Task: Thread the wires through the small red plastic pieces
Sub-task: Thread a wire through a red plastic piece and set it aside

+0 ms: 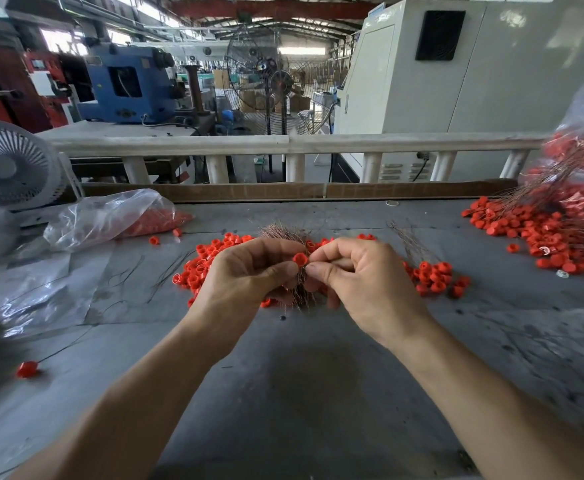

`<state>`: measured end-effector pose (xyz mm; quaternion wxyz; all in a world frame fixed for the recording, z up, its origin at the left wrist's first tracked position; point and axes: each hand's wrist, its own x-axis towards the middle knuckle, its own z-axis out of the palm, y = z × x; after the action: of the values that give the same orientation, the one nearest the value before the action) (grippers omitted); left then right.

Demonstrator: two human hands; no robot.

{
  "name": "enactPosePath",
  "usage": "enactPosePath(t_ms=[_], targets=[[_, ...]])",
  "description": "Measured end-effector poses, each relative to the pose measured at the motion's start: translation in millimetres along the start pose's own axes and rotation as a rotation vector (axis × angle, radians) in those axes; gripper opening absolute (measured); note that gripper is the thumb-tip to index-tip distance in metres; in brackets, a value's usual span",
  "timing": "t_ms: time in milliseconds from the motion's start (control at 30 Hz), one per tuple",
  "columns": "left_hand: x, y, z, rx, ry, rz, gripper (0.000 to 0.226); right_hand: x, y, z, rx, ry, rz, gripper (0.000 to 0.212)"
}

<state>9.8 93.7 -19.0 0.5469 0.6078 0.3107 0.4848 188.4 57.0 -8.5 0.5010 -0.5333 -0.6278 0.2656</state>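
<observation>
Grey worktop (318, 393), foreground. Left hand (249, 275) pinches a red cap (300, 259) and clasps a wire bundle (295, 289); right hand (363, 278) pinches one wire at the cap.

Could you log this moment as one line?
left hand: holds cap, wire bundle | right hand: pinches at cap | stage: threading

1. There is only one view, from a wide-angle camera on the person's head.
2. It looks forward and down over the grey bench (318, 393), close to it.
3. Both forearms enter from the bottom edge.
4. Its upper part shows the workshop hall behind a white railing (283, 143).
</observation>
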Motion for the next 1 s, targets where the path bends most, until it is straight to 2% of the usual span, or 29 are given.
enactPosePath(t_ms=[600,833,1000], targets=[[1.6,3.5,0.3,-0.133,0.057,-0.091,0.027,-2.1,2.3,1.3,0.009,-0.032,-0.043,0.012],[3.2,2.4,-1.1,-0.179,0.018,-0.081,0.021,-1.0,4.0,5.1,0.151,-0.071,0.050,0.009],[2.7,3.1,-0.2,-0.212,0.006,-0.069,0.023,0.4,4.2,5.0,0.151,-0.068,0.116,0.017]])
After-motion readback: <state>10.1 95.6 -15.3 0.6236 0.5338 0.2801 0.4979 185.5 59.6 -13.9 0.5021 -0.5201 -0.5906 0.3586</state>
